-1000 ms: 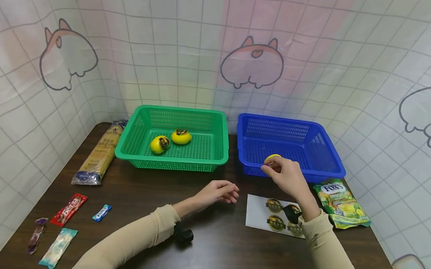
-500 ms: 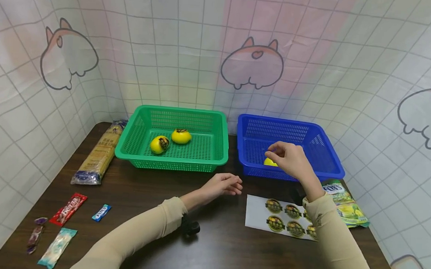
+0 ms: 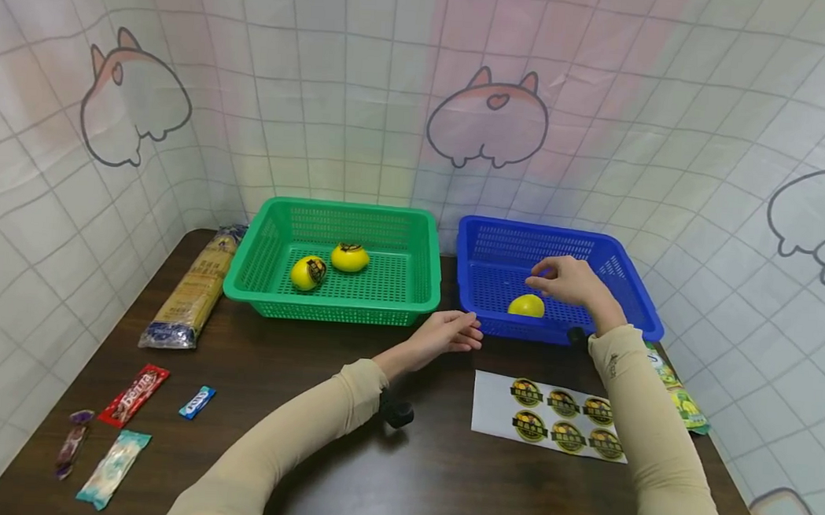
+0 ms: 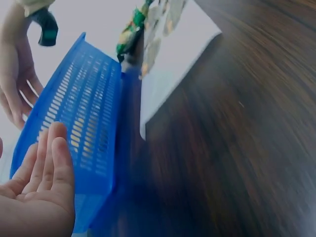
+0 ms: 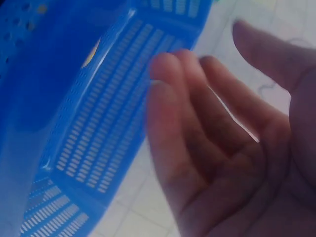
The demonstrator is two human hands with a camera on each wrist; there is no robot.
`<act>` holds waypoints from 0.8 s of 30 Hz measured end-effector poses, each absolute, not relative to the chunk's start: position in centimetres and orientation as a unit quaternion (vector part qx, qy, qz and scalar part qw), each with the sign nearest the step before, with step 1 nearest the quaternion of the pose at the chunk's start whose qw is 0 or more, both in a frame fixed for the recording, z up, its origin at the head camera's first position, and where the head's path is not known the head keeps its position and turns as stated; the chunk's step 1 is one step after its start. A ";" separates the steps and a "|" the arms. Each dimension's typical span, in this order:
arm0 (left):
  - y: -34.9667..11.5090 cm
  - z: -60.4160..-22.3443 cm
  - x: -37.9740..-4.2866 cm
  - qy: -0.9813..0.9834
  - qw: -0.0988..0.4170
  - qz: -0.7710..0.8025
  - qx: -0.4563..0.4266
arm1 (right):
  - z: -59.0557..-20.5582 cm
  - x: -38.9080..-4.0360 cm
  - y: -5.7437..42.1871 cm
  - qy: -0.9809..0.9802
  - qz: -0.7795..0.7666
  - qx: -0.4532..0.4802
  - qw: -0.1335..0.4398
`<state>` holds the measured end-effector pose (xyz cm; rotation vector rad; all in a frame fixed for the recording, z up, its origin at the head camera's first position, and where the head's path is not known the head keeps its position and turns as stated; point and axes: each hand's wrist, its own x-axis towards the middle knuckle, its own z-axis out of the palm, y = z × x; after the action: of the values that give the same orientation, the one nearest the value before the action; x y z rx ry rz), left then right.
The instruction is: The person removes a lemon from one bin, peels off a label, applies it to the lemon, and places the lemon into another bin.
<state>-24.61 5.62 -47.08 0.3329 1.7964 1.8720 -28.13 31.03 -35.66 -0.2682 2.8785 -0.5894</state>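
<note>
A yellow lemon [image 3: 526, 305] lies in the blue basket [image 3: 461, 292], near its front wall. Above that basket hovers my right hand [image 3: 568, 283], its fingers loosely bent with nothing between them. My left hand [image 3: 443, 340], fingers relaxed, is just outside the basket's front left corner and holds nothing. In the left wrist view, the left fingers [image 4: 62, 163] appear in front of the basket's slotted wall; contact cannot be made out. Two lemons with dark stickers, one lemon [image 3: 305, 274] and another lemon [image 3: 350, 261], lie in the green basket [image 3: 324, 313].
A white sheet [image 3: 491, 408] of round stickers lies before the blue basket. The right arm partly hides a green candy bag [image 3: 687, 408]. A long noodle-like pack [image 3: 194, 291] and several wrapped snacks, including a red bar [image 3: 136, 396], lie at left.
My right hand has let go of the lemon, now in the blue basket, and risen away to the back right. The left hand has moved forward and right toward that basket.
</note>
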 end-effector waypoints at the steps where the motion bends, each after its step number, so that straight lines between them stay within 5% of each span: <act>1: 6.0 -47.0 -24.7 0.662 0.262 0.692 0.119 | -35.7 -28.5 31.1 0.971 -0.190 -0.090 0.111; 17: 7.9 -47.6 -25.5 0.655 0.247 0.709 0.085 | -37.1 -33.9 30.8 0.938 -0.096 -0.040 0.330; 24: 8.3 -47.6 -25.4 0.649 0.257 0.711 0.083 | -37.6 -34.2 30.4 0.938 -0.066 -0.010 0.339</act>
<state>-25.36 8.34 -47.56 0.2251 1.7609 1.9282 -34.19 30.43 -37.60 -0.0272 2.4439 -0.1729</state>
